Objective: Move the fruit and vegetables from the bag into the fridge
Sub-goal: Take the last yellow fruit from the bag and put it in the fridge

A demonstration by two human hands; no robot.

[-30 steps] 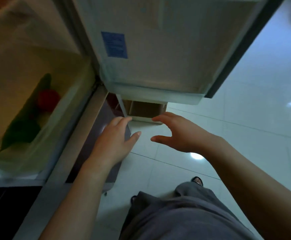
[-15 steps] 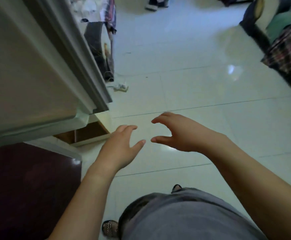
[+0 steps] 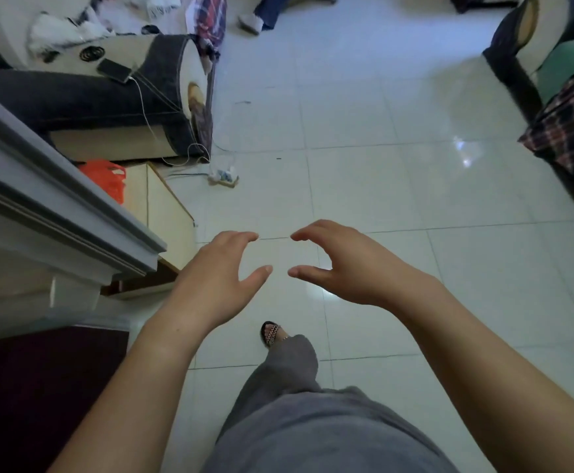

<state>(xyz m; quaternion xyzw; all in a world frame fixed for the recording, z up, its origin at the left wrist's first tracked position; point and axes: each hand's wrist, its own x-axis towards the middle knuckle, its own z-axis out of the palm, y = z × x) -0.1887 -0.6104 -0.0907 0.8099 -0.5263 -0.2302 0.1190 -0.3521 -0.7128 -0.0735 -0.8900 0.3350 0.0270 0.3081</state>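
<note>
My left hand (image 3: pixel 220 278) and my right hand (image 3: pixel 343 264) hover side by side over the tiled floor, fingers loosely curved and facing each other, and hold nothing. An orange plastic bag (image 3: pixel 106 177) lies on a low cream cabinet (image 3: pixel 162 213) at the left, partly hidden behind the open fridge door (image 3: pixel 53 206). The inside of the fridge and any fruit or vegetables are out of sight.
A dark sofa (image 3: pixel 101 100) with a phone (image 3: pixel 115 70) and its cable stands at the back left. A power strip (image 3: pixel 224 175) lies on the floor. A checked cloth (image 3: pixel 572 131) covers furniture at the right. Another person's foot (image 3: pixel 251 22) shows at the top.
The view has swung away from the fridge interior with its red and green produce to the room floor. The orange bag and sofa came into sight. Both hands stayed empty.
</note>
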